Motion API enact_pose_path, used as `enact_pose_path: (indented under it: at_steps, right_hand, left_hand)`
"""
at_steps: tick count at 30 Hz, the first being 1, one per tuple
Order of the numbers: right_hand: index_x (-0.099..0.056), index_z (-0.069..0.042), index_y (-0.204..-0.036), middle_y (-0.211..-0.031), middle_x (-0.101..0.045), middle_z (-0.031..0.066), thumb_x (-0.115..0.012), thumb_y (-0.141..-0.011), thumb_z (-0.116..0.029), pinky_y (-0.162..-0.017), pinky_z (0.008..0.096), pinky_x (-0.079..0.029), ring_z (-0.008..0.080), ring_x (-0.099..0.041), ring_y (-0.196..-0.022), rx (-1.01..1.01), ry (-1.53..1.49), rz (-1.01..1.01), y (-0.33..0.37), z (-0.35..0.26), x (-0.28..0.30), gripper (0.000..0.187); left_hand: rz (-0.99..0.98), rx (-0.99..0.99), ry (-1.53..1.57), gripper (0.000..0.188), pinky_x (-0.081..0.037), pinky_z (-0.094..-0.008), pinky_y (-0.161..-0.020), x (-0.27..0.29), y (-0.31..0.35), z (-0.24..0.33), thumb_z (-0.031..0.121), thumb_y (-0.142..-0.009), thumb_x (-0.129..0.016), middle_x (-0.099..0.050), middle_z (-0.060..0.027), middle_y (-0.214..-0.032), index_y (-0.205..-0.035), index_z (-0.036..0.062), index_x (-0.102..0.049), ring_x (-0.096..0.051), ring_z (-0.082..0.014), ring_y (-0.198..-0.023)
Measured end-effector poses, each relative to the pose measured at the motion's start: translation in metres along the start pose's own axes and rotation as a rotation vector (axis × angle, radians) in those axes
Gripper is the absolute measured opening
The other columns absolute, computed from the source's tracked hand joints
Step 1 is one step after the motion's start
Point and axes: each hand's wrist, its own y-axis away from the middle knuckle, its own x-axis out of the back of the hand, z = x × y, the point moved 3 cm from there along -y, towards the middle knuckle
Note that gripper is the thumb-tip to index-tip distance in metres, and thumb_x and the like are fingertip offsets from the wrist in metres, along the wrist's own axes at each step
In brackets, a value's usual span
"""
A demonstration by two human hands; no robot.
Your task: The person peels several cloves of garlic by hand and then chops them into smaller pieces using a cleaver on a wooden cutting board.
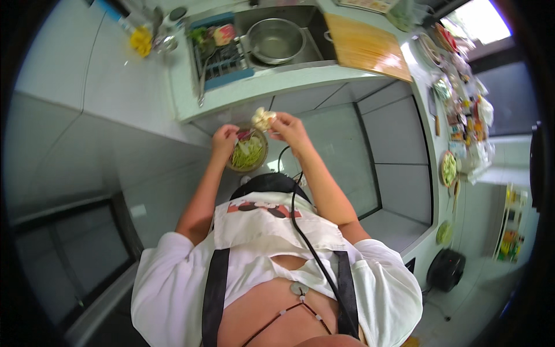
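My right hand (287,132) pinches a cream-white, lumpy vegetable piece (263,118); whether it is a garlic bulb or a cauliflower floret, I cannot tell. Just left of it, my left hand (225,140) is closed at the far left rim of a round container (263,159). Its fingertips press together, and what they hold is too small to name. Pale green vegetable strips (247,154) fill the container, with a purplish-pink bit (245,135) at its far side. The container sits below both hands, in front of my body.
Beyond the hands runs a counter (260,92) with a sink holding a metal basin (276,40). A rack (222,63) with greens stands left of it, a wooden board (367,46) right. Bottles, packages and a plate of vegetables (448,168) line the right counter. A black cable (300,228) hangs down my front.
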Motion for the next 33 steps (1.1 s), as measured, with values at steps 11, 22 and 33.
enact_pose_path:
  at_steps: [11,22,33]
  right_hand:
    - [-0.055,0.002,-0.109,-0.089,-0.056,0.0042,-0.062,-0.081,-0.014,-0.066,0.0220,-0.051,0.0115,-0.058,-0.080,0.065,0.248,-0.152,-0.011,0.005,-0.024,0.032]
    - [-0.058,-0.007,-0.110,-0.091,-0.056,0.0101,-0.070,-0.071,-0.016,-0.066,0.0277,-0.046,0.0155,-0.055,-0.071,0.488,0.649,-0.048,0.002,-0.001,-0.061,0.042]
    - [-0.059,-0.006,-0.107,-0.084,-0.059,0.0120,-0.070,-0.070,-0.018,-0.061,0.0298,-0.046,0.0195,-0.056,-0.063,0.594,0.769,0.054,0.016,-0.007,-0.075,0.040]
  left_hand:
    - [0.020,0.038,0.143,0.021,-0.047,-0.0235,-0.067,-0.010,0.021,0.085,0.013,-0.083,-0.058,-0.060,-0.0050,-0.088,-0.101,0.0030,-0.059,-0.057,-0.0111,-0.073]
    - [0.009,-0.092,-0.001,0.028,-0.048,-0.0247,-0.072,0.016,0.030,0.094,0.009,-0.078,-0.063,-0.061,-0.0067,-0.090,-0.104,0.0029,-0.056,-0.060,-0.0119,-0.081]
    - [0.050,-0.234,-0.299,0.030,-0.047,-0.0281,-0.069,0.017,0.046,0.112,0.012,-0.080,-0.060,-0.059,-0.0104,-0.091,-0.107,-0.0005,-0.052,-0.061,-0.0207,-0.080]
